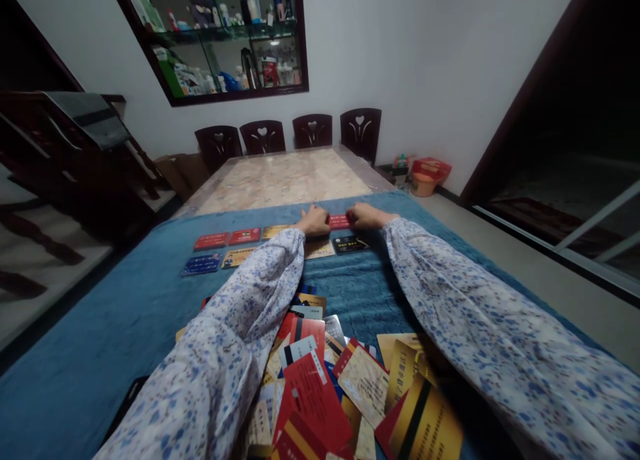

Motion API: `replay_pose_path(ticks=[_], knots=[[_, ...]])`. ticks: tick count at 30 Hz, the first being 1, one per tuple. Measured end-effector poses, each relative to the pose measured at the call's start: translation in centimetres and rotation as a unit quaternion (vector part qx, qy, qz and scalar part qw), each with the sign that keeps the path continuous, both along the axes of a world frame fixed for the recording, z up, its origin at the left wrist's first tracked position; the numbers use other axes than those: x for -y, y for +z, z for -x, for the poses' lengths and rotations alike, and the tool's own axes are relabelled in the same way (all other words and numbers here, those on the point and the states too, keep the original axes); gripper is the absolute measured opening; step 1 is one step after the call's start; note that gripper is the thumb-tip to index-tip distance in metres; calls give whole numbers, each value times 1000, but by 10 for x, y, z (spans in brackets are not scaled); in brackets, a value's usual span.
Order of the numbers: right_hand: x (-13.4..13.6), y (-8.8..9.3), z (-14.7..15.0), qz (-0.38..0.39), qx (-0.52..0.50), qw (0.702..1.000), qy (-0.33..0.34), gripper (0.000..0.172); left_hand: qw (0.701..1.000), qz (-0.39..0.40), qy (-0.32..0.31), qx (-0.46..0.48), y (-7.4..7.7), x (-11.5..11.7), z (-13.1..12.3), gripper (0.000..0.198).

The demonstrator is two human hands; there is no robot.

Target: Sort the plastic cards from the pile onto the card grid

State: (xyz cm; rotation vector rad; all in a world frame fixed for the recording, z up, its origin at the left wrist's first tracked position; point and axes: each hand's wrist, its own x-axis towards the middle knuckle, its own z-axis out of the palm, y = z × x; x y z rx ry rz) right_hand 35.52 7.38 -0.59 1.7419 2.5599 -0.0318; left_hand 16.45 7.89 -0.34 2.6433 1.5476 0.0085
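My left hand (pixel 315 221) and my right hand (pixel 369 217) reach to the far part of the blue cloth. Between them lies a red card (pixel 340 221), with curled fingers at its left and right ends. Just nearer to me are a gold card (pixel 320 249) and a black VIP card (pixel 351 245). To the left, the back row shows two red cards, one of them at the end (pixel 211 241), and a gold card (pixel 275 231). A blue card (pixel 203 264) and another gold card (pixel 237 257) sit in the front row. My left sleeve hides part of that row.
A loose heap of overlapping cards (pixel 315 393) lies close to me between my forearms. The blue cloth (pixel 125 300) covers the near table; a patterned tabletop (pixel 295 177) extends beyond. Several dark chairs (pixel 313 131) stand behind, and an orange bucket (pixel 423 185) is on the floor at right.
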Motion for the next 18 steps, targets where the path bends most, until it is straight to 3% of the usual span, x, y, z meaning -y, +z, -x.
replay_pose_path(ticks=[8,18], knots=[[-9,-1,-3,3,8,1000,27,42,1000,20,0,-9,2,-3,0,26],[-25,-7,-6,26,5,998,53,36,999,26,-21,-41,6,-4,-2,28]])
